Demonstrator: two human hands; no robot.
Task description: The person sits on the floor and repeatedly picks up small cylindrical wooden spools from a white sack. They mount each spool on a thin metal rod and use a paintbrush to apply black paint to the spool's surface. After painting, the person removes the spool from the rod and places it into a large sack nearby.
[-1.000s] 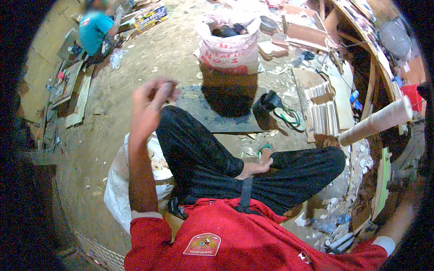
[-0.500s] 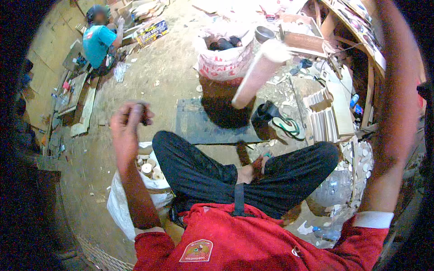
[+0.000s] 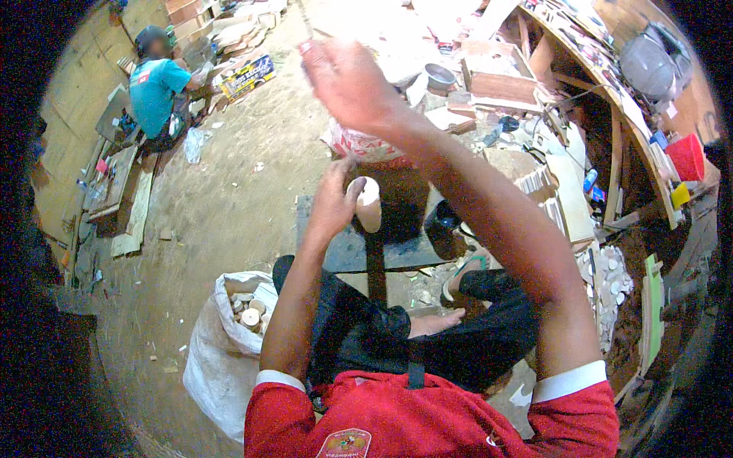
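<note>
My left hand (image 3: 333, 200) is closed, its fingertips against or very close to the upper left side of a pale cylinder (image 3: 369, 206) with a light, flat top. A small dark patch shows at those fingertips, and I cannot make out what they grip. My right hand (image 3: 353, 85) is raised higher and farther off, with the forearm crossing toward the left. It is closed and slightly blurred; whatever it holds is hidden. Below the cylinder lies a dark flat board (image 3: 328, 248). Behind it, partly covered by my right hand and arm, stands a white sack with red print (image 3: 366, 147).
A white sack (image 3: 217, 366) of round wooden pieces (image 3: 250, 316) stands beside my left leg. A dark container (image 3: 443, 220) is right of the board. Pale wooden boards (image 3: 566, 195) and scraps (image 3: 611, 282) lie at right. A person in a teal shirt (image 3: 156, 91) sits far left.
My right arm has swung from the right edge to the middle. My left hand, earlier around something dark, has moved right to the cylinder. The cylinder was tilted and blurred farther right.
</note>
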